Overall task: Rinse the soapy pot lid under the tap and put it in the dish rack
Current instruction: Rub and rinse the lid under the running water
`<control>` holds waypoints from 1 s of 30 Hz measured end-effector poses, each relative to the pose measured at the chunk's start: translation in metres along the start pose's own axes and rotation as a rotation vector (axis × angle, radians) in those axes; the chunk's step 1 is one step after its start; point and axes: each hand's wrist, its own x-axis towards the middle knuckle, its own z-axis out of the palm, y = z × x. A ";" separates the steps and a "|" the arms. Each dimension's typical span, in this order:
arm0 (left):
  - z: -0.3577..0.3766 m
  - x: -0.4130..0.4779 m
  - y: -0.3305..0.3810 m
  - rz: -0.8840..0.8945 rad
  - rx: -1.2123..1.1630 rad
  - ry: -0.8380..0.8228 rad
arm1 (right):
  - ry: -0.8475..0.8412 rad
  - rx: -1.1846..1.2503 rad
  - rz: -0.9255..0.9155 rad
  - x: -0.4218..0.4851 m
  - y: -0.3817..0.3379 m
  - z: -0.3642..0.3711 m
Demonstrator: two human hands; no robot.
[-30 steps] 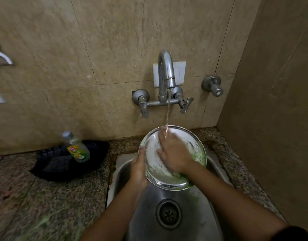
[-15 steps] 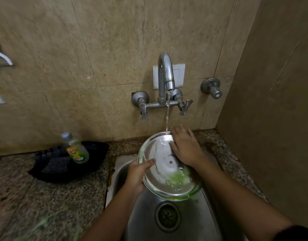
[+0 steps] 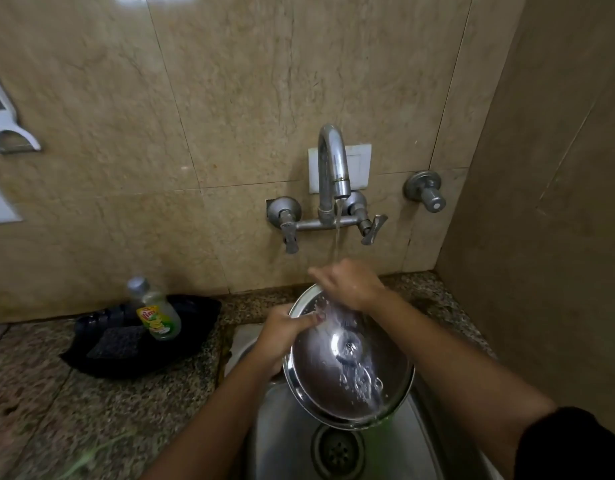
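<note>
A round steel pot lid (image 3: 347, 372) is held tilted over the steel sink (image 3: 285, 441), its wet inner face toward me. My left hand (image 3: 282, 336) grips the lid's left rim, thumb on the inside. My right hand (image 3: 351, 284) rests on the lid's upper rim, fingers blurred, under the thin stream from the chrome tap (image 3: 332, 171). Water runs down the lid and drips off its lower edge. No dish rack is in view.
A dish soap bottle (image 3: 157, 315) leans in a black tray (image 3: 139, 337) on the granite counter (image 3: 56, 410) to the left. The drain (image 3: 337, 452) lies below the lid. A tiled wall closes the right side. A white holder (image 3: 8, 133) hangs far left.
The white and green suds have washed off the lid's inner face. My right hand has slid from the lid's centre up to its top rim. The lid has tilted more.
</note>
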 end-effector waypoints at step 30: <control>0.002 -0.015 0.002 -0.113 -0.203 0.134 | 0.596 0.933 0.551 0.014 0.025 -0.028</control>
